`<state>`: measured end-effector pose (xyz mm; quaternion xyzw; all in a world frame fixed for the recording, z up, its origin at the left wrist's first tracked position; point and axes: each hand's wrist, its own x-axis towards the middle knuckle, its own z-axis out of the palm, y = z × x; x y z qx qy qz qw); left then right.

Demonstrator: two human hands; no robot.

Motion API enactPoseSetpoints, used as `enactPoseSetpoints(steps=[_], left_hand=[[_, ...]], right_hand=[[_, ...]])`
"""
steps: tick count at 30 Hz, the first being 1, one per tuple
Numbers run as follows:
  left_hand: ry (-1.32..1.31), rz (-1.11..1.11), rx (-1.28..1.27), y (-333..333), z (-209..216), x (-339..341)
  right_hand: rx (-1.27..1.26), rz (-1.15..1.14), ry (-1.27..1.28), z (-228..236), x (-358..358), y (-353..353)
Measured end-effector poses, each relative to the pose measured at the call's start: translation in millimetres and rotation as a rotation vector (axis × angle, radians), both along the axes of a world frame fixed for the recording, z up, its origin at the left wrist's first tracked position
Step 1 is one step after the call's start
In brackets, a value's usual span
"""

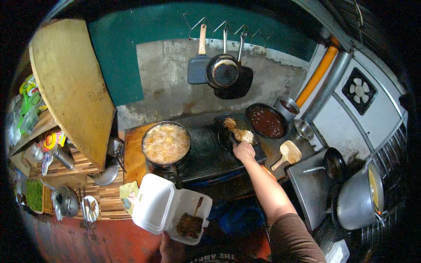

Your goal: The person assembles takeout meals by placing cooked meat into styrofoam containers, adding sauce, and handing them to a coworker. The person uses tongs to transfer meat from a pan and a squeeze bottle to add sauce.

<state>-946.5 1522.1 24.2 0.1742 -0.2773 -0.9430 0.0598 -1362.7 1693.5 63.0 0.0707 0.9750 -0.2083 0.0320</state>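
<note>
While the person's left hand (170, 248) sits at the near edge of an open white foam takeout box (153, 201), the right hand (244, 151) reaches forward over the black stovetop (203, 142). Most of the left hand is hidden by the box, so I cannot tell how its fingers stand. The right hand's fingers curl inward beside a pale piece of grilled meat (244, 137); whether they pinch a dark handle there is too shadowed to tell. Just behind that piece lies a browner piece of meat (229, 123), both on the dark cooking surface at the right of the stove. Inside the box's right half rests a dark brown serving of meat (189, 225), with a narrow brown strip above it.

Left of the stovetop's middle, a frying pan (166, 143) is full of bubbling, yellowish oil. Beyond the right hand stands a round pan of dark red sauce (266, 121), with a wooden paddle (290, 152) nearer the person. Farther right is a big metal pot (357, 199); three pans (222, 72) hang on the wall.
</note>
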Motion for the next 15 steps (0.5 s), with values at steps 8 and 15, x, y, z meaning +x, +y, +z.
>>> enactPoseSetpoints(steps=[8,15], left_hand=[[-0.029,0.027,-0.095,41,14,2],[0.035,0.12,-0.055,50,18,6]], right_hand=[[-1.412,-0.24,-0.632,-78,-64,69],[-1.484,-0.365,-0.581,-29,-33,62]])
